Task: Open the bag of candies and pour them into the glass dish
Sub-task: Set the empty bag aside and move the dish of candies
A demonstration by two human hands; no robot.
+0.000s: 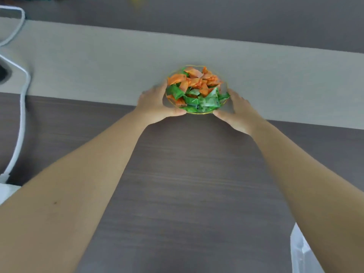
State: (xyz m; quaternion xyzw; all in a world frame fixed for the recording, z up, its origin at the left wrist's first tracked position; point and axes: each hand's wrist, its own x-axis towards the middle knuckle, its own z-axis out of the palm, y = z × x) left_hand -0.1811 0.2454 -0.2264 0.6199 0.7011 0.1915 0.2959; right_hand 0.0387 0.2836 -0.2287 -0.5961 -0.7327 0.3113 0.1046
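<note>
A clear glass dish (201,113) with a thin gold rim sits on the pale grey strip of the table, heaped with several orange and green wrapped candies (195,89). My left hand (155,105) cups the dish's left side, thumb along the near rim. On the opposite side my right hand (236,111) presses against the dish, its thumb near the front rim. Both hands grip the dish between them. A crumpled clear plastic bag (301,251) lies at the bottom right, partly under my right forearm.
The table has a dark wood-grain surface (187,184) near me and a lighter grey band (98,62) across the middle. A white cable (22,115) runs down the left edge. A white object peeks in at the lower left.
</note>
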